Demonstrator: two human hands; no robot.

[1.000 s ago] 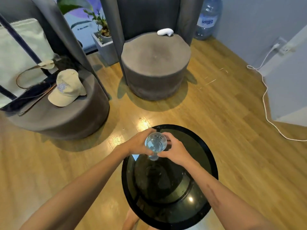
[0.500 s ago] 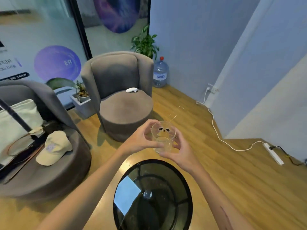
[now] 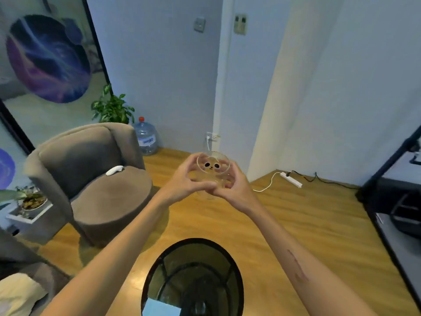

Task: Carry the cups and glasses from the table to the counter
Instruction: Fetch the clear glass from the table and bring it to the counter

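Lounge or office waiting corner: you face a grey round armchair (image 3: 91, 179), black glass side table (image 3: 193, 281), potted plant (image 3: 111, 109), water-cooler bottle (image 3: 145, 139), wood floor (image 3: 296, 224), purple graphics on glass wall (image 3: 47, 58).

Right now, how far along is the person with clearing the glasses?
Partway. Done: the clear glass with the cartoon face is off the round black table, whose visible part holds no other cups. In hand: left hand and right hand share the grip on it, over the wooden floor. Left: setting it down; no counter is clearly in view.
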